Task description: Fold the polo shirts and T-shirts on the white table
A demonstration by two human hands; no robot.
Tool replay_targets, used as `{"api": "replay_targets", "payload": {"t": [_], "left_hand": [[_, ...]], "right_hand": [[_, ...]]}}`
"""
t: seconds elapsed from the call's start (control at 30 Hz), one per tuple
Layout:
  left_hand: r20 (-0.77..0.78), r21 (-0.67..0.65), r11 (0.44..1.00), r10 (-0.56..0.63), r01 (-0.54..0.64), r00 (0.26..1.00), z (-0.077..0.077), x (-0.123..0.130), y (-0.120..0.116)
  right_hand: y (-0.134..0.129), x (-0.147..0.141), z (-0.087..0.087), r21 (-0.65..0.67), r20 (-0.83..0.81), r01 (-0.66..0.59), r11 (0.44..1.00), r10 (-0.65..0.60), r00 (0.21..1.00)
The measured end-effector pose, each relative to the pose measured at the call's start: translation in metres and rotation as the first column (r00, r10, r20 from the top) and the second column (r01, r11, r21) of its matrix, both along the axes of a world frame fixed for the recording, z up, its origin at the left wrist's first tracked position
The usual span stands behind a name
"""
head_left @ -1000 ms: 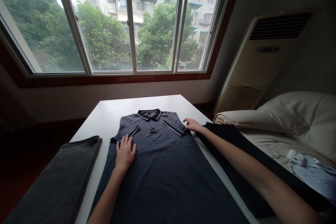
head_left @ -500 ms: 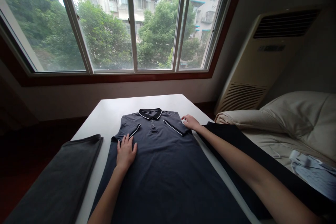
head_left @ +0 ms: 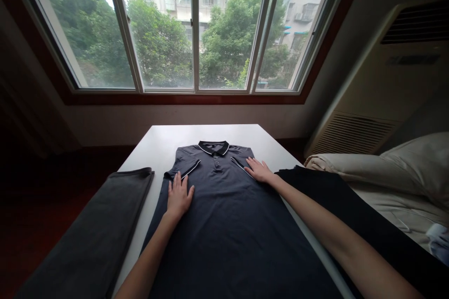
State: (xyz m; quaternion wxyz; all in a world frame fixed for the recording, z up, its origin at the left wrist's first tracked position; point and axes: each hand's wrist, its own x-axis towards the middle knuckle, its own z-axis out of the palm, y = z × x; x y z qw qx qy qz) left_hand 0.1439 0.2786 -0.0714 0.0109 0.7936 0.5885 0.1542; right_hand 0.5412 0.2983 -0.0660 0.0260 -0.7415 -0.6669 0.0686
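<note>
I had the shirt point(head_left: 231, 229) lying on the bench point(head_left: 168, 138), its collar point(head_left: 213, 147) at the far end, towards the window point(head_left: 194, 32). On my feed, the left hand point(head_left: 180, 196) lay on the shirt's left side, just below the left sleeve point(head_left: 182, 168); the right hand point(head_left: 259, 170) was over the right sleeve point(head_left: 242, 154) — slightly farther out. To the left, apart from the shirt, one cloth point(head_left: 87, 224) lay along the bench's edge. To the right, I saw a second cloth point(head_left: 333, 196) between shirt and sofa point(head_left: 403, 163), the right forearm point(head_left: 333, 231) crossing above it. The air conditioner point(head_left: 379, 88) stood behind the sofa — right of the window.
</note>
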Motion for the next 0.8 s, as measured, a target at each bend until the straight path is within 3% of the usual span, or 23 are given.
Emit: {"api": "replay_targets", "payload": {"t": [0.13, 0.23, 0.37, 0.57, 0.67, 0.8], "left_hand": [[-0.036, -0.021, 0.999, -0.037, 0.036, 0.999, -0.002, -0.031, -0.027], [-0.039, -0.027, 0.998, -0.056, 0.055, 0.998, -0.002, -0.057, -0.058], [-0.024, -0.015, 0.995, -0.102, 0.102, 0.994, -0.003, -0.087, -0.115], [-0.003, 0.11, 0.984, -0.139, 0.139, 0.99, -0.007, -0.13, -0.193], [0.019, 0.177, 0.974, -0.149, 0.144, 0.989, -0.02, -0.152, -0.216], [0.061, 0.269, 0.955, -0.145, 0.123, 0.988, -0.054, -0.182, -0.238]], "right_hand": [[0.009, -0.013, 0.005, 0.037, 0.037, -0.031, 0.999, 0.029, 0.999], [0.024, -0.041, 0.013, 0.112, 0.065, -0.108, 0.988, 0.102, 0.993], [0.045, -0.1, 0.029, 0.158, 0.079, -0.254, 0.954, 0.244, 0.967], [0.057, -0.199, 0.044, 0.238, 0.031, -0.473, 0.849, 0.48, 0.877], [0.06, -0.237, 0.048, 0.234, 0.016, -0.513, 0.826, 0.525, 0.851], [0.068, -0.277, 0.056, 0.208, 0.004, -0.501, 0.84, 0.511, 0.859]]}}
